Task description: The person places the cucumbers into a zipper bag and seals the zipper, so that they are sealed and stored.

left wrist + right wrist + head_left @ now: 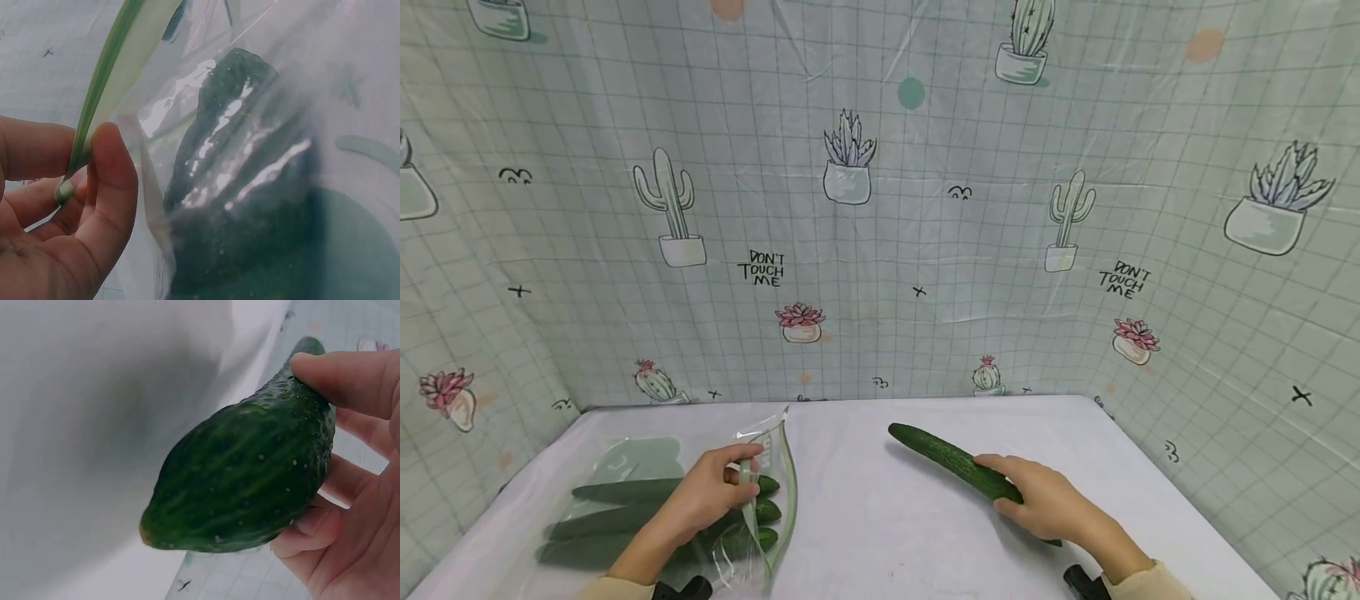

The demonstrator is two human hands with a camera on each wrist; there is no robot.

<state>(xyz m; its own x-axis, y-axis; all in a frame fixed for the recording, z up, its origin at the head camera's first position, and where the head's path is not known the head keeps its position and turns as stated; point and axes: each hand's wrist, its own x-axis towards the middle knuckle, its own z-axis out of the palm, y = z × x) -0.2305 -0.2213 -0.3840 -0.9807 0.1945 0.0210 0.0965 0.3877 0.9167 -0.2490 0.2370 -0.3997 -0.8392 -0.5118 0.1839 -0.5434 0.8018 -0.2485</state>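
Observation:
On the left lies a clear zip bag (791,500) with a green seal strip along its right-hand mouth. Three dark green cucumbers (625,492) are inside it, side by side. My left hand (707,492) pinches one edge of the mouth between thumb and fingers, lifting it from the opposite edge. In the left wrist view the pinched green strip (103,81) stands away from a bagged cucumber (231,144). My right hand (1047,500) grips a loose cucumber (947,456) around its near half, its far end pointing up and left. The right wrist view shows the blunt end of this cucumber (244,475) up close.
A white table (865,517) bears everything. Beyond its back edge hangs a grid-patterned curtain (880,250) with cactus drawings, which also closes in the left and right sides. Dark wrist straps (1086,583) show at the sleeves.

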